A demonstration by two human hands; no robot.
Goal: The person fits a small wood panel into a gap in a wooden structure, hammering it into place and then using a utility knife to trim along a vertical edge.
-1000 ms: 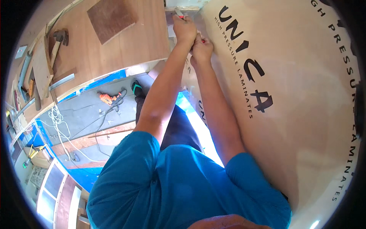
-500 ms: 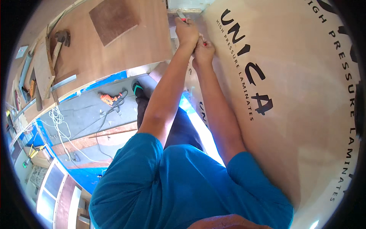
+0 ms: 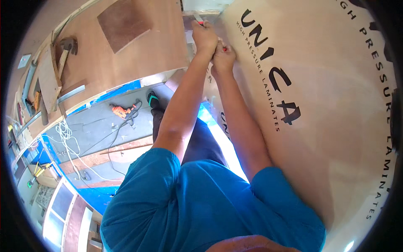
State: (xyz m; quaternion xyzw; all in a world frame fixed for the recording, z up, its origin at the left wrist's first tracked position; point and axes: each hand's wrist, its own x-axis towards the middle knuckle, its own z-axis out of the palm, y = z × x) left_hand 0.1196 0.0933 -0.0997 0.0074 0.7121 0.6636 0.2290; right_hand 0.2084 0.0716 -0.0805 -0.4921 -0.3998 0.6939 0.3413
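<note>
At the top middle, my left hand (image 3: 205, 40) is closed round a red-handled tool with a flat metal blade (image 3: 197, 17). The blade points up and away, near a narrow wooden ledge (image 3: 212, 19); its exact kind is hard to make out. Just right of it and slightly nearer, my right hand (image 3: 223, 59) is closed, with a small red piece (image 3: 225, 49) showing at its fingers. Whether that piece belongs to the same tool is hidden. Both hands nearly touch, beside a large pale laminate-faced panel (image 3: 331, 117) with black lettering on my right.
On the left, a wooden worktop (image 3: 168, 46) bears a brown square board (image 3: 124, 25), a hammer (image 3: 65, 52) and a metal strip (image 3: 71, 93). Below it, an orange power drill (image 3: 120, 111) with a dark cord lies on the grey surface, near a tangled white cable (image 3: 65, 134).
Both hands keep their grip and stay almost in place, with only a slight shift. The view has moved a little.
</note>
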